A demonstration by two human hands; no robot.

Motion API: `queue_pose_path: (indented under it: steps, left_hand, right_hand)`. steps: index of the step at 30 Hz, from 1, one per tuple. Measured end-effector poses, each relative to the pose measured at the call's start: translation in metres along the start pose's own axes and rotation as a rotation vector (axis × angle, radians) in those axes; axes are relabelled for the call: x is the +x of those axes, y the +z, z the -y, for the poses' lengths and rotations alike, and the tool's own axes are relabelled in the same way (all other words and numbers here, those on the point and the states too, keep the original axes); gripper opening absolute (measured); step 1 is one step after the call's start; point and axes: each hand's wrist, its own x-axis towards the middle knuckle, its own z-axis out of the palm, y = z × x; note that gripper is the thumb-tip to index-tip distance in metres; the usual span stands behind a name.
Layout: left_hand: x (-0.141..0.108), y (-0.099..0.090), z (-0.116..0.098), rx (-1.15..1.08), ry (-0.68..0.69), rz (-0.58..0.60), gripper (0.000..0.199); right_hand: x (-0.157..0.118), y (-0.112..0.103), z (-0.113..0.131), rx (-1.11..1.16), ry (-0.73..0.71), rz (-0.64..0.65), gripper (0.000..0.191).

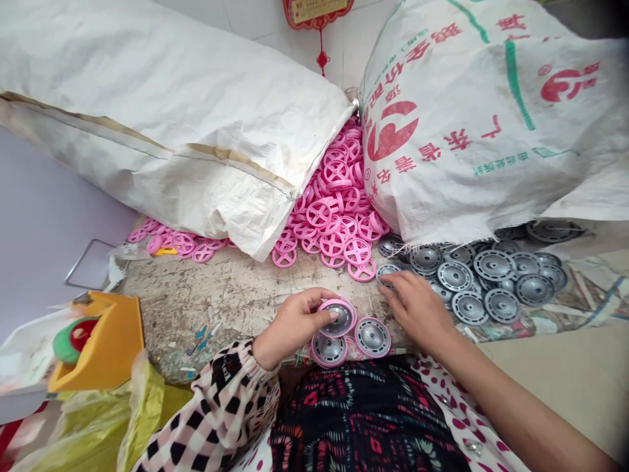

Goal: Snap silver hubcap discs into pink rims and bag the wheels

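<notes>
Pinching with the left hand (293, 322) a round pink-rimmed plastic wheel with a silver-grey face (341, 320), over the near middle of a worn, paint-flecked counter (171, 298). Pressed together in that grip on the wheel's left side, with the thumb laid across the face and the fingers at the rim. Overlapping, just nearer, a second pink-rimmed wheel (329, 354); beside it to the right, a third pink-rimmed wheel (372, 338), lying face up.

Reaching to the right with the right hand (423, 313), fingers partly bent and held close, touching a round dark-grey plastic disc (386, 271) at the left end of a heap of dark-grey discs (470, 307). Cannot tell whether pinching that disc or only resting on it.

Farther off, at the middle, a heap of pink four-spoked plastic rings (333, 244), between a plain white woven sack (196, 137) at the far left and a white woven sack with red and green printing (442, 196) at the far right. At the near left, an orange-yellow plastic holder (120, 331) with a green and red roll (69, 351) in it.
</notes>
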Motion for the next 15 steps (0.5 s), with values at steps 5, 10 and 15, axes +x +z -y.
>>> queue_pose_path:
  steps: [5, 10, 15]
  left_hand:
    - [0.003, -0.008, 0.021, 0.261, 0.026, -0.019, 0.025]
    - [0.002, -0.012, 0.025, 0.596, 0.172, -0.142, 0.027]
    - [-0.003, -0.014, 0.022, 0.693, 0.174, -0.138, 0.028]
  right_hand:
    - [0.016, 0.004, -0.01, -0.365, -0.041, -0.04, 0.035]
    - [0.04, 0.014, 0.01, -0.443, -0.093, 0.031, 0.034]
    - [0.062, 0.03, 0.018, -0.395, -0.017, 0.021, 0.027]
